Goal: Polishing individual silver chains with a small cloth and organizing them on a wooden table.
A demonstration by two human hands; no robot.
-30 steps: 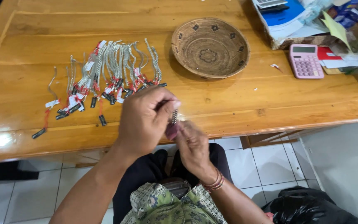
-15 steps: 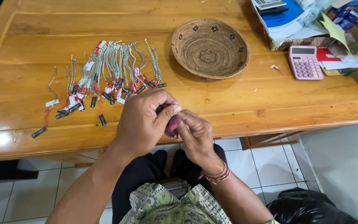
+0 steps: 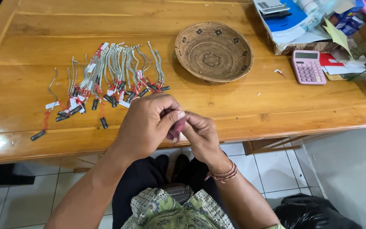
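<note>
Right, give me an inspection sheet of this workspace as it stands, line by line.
Surface: wooden table, glossy, with glare at its near left edge.
Job's things: small pinkish-purple piece pinched between both hands; something silvery shows under it, too hidden to identify.
Clutter: silver chains with red ties and tags spread at left; woven basket, nothing seen inside; pink calculator; papers and boxes piled at far right.
Grippers: left hand and right hand meet at the table's near edge; right wrist wears bracelets.
Cables: nothing seen.
Surroundings: white tiled floor; black bag at lower right.
</note>
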